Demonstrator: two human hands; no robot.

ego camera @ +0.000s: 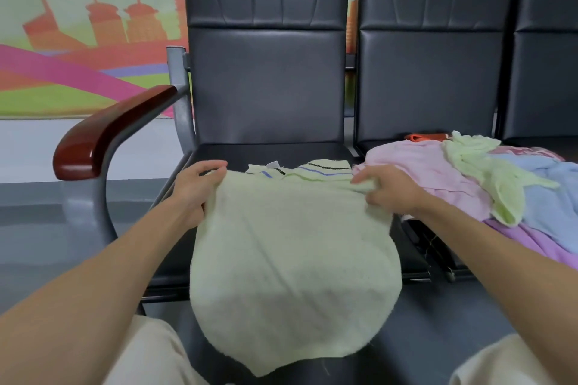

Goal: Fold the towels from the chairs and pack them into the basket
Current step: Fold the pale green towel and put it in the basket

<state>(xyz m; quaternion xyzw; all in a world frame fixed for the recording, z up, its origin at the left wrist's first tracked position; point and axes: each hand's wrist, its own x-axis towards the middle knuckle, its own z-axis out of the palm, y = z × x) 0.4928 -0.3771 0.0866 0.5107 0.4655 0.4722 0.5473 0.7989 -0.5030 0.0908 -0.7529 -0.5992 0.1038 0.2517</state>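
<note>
A pale yellow-green towel [291, 266] lies over the front of the left black chair seat [237, 151] and hangs down past its edge. Its striped far end with a white tag shows beyond the folded part. My left hand [195, 189] pinches the towel's upper left corner. My right hand [386, 187] grips the upper right corner. On the neighbouring seat lies a heap of towels: pink [428, 172], a second pale green one [488, 172], light blue [544, 197] and purple [538, 242]. No basket is in view.
A red-brown wooden armrest [106, 131] on a grey metal frame stands to the left of the seat. An orange object [425, 137] lies behind the towel heap. Black chair backs [266, 56] rise behind the seats. My knees in beige trousers [150, 350] show at the bottom.
</note>
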